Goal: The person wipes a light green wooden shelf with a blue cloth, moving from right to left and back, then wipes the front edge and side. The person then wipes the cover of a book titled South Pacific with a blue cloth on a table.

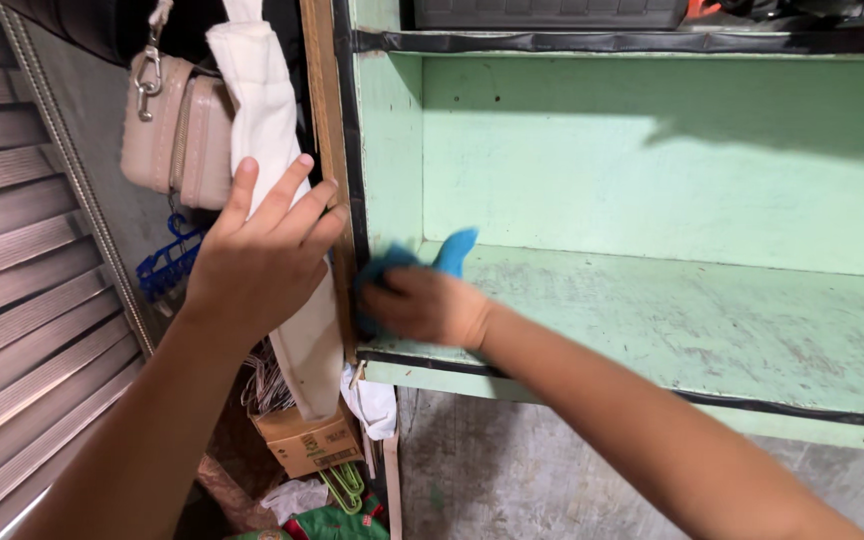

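Right hand (422,305) pressed down on a crumpled bright blue cloth (449,255), fingers curled over it and closed around the fabric, knuckles toward the camera. Cloth bunched under and beyond the fingers, one corner sticking up past them, lying on the worn pale green painted wooden shelf (712,330) at its left front corner, right against the green side wall. Black tape edging (552,372) along the shelf's front lip, just below the right wrist.

Left hand (262,255) raised and spread open, fingers slightly apart, holding nothing; fingertips resting on the brown wooden frame post (327,120) at the cabinet's left edge, palm laid against a hanging white padded fabric strap (272,140). Hands near each other, apart, with the post between them.

Left of the left hand, a beige leather shoulder bag (177,135) hanging from a metal clip, and below it a blue plastic hanger (167,265). Further left, a grey ribbed metal roller shutter (12,280). Beneath the left forearm, a small brown cardboard box (307,440) and green wire hangers (347,482) near the floor.
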